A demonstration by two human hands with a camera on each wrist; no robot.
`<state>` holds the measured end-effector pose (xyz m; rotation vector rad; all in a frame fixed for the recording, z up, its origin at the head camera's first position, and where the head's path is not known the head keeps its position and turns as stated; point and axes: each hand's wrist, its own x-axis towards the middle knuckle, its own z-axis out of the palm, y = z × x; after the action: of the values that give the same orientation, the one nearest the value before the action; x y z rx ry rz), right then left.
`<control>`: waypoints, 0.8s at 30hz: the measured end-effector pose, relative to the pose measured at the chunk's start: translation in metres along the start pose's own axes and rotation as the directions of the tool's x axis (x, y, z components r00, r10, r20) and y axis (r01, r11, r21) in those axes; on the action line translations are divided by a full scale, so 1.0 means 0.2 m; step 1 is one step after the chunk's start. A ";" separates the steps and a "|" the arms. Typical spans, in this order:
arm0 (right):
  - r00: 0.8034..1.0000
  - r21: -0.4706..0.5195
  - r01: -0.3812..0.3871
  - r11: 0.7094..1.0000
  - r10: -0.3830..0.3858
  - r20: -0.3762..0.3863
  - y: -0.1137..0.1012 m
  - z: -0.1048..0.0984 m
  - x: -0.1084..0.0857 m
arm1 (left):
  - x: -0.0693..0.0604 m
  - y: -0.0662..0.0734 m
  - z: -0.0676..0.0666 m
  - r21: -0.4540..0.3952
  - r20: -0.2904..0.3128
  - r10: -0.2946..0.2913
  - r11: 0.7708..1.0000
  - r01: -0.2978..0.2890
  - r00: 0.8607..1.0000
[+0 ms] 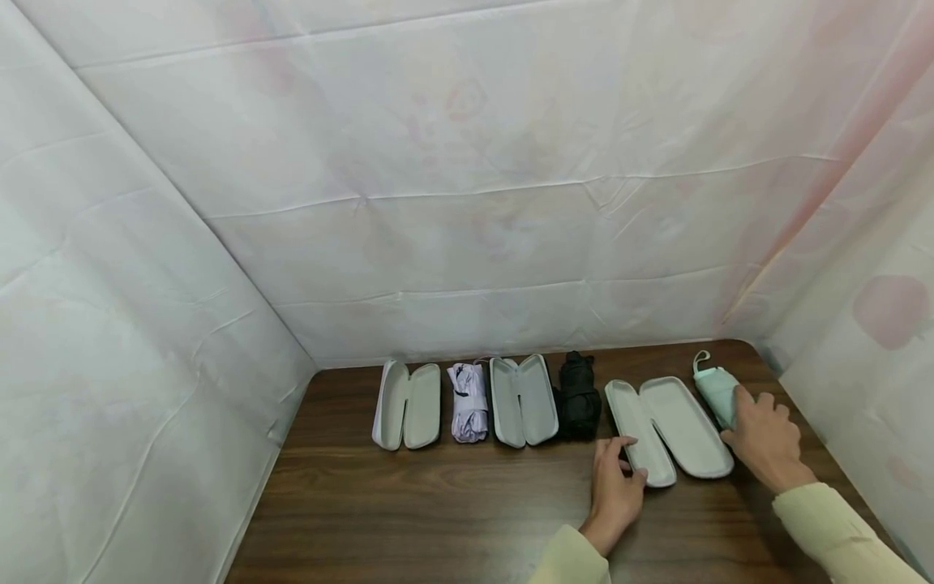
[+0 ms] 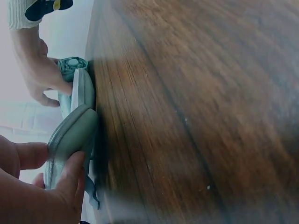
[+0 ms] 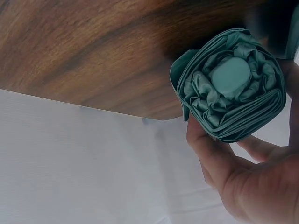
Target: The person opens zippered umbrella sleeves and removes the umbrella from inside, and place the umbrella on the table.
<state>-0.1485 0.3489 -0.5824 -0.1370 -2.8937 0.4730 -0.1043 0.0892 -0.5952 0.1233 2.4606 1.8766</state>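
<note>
At the right of the table lies an open hard case (image 1: 686, 426) with a pale lining, its two halves spread apart. My left hand (image 1: 616, 491) pinches the outer edge of its left half; the left wrist view shows thumb and fingers on the case's green shell (image 2: 79, 133). A folded mint-green umbrella (image 1: 715, 388) with a wrist loop lies just right of the case. My right hand (image 1: 768, 436) grips its near end. In the right wrist view, the umbrella's rolled fabric and round end (image 3: 231, 75) show above the fingers.
Leftward along the back stand a folded black umbrella (image 1: 580, 397), an open grey-lined case (image 1: 538, 401), a folded lilac umbrella (image 1: 469, 403) and another open case (image 1: 423, 405). A white sheet (image 1: 467, 243) hangs behind the brown wooden table (image 1: 409, 511).
</note>
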 end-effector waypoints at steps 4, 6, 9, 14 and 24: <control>1.000 0.006 -0.003 1.000 0.003 0.008 0.01 -0.01 0.02 | 0.02 0.00 0.01 0.006 0.001 0.006 1.000 -0.006 1.000; 1.000 0.007 -0.010 1.000 0.010 0.029 0.02 -0.02 0.03 | 0.04 0.01 0.01 0.014 -0.004 0.006 1.000 -0.006 1.000; 0.997 -0.002 -0.017 1.000 0.017 0.069 0.04 -0.03 0.05 | 0.06 0.01 0.02 0.019 -0.010 -0.009 1.000 0.009 1.000; 0.992 -0.016 -0.007 1.000 0.009 0.127 0.06 -0.03 0.07 | 0.09 0.01 0.01 0.027 -0.004 -0.019 0.999 0.019 1.000; 0.987 -0.018 0.027 0.999 -0.024 0.157 0.09 0.00 0.12 | 0.15 0.02 0.02 0.063 -0.009 0.035 0.997 -0.034 0.999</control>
<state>-0.1709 0.3680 -0.5836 -0.0679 -3.0508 0.4701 -0.1328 0.0972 -0.5927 0.1602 2.5418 1.8173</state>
